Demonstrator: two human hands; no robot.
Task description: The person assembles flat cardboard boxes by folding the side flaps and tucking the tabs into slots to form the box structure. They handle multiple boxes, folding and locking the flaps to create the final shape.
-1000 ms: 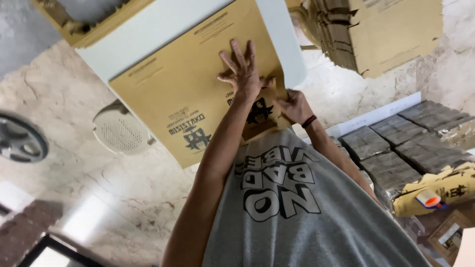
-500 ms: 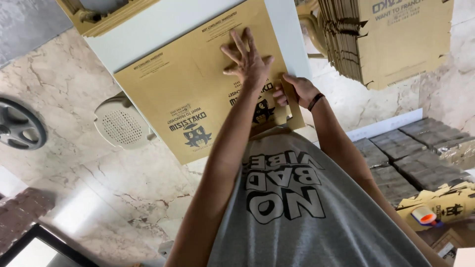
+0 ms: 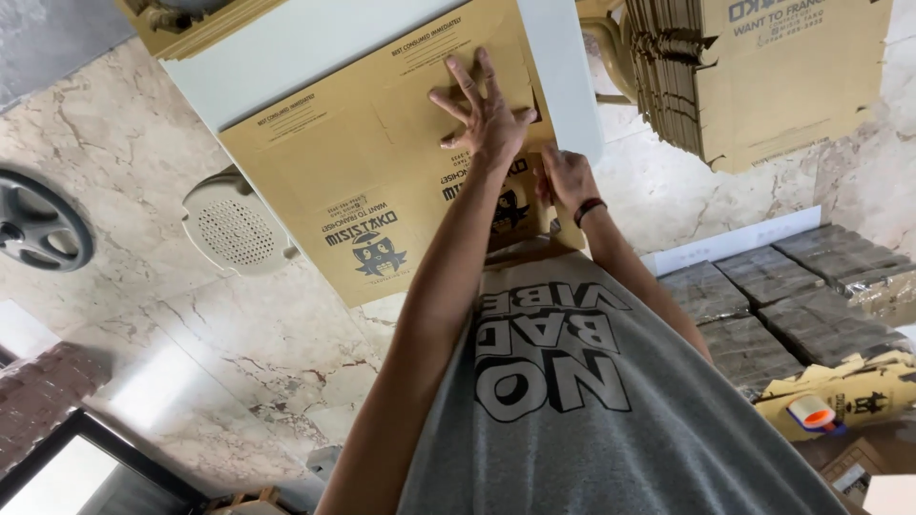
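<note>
Both hands on a flat cardboard sheet, white table underneath.

I see the marble floor [image 3: 219,381] filling most of the view, then the white table [image 3: 315,43] at the top with the flat brown cardboard sheet [image 3: 382,181] lying on it and overhanging its near edge. Top right, a thick stack of flattened cartons [image 3: 754,76] stands beside the table. Down the right side, wrapped bundles [image 3: 763,305] lie in rows on the floor. My left hand [image 3: 487,114] is spread wide, fingers apart, palm pressed flat on the sheet. My right hand [image 3: 565,181], a dark band at the wrist, has its fingers curled together, pinching the sheet's right edge. Bottom right, a small orange tape roll [image 3: 813,412] sits on yellow card.
</note>
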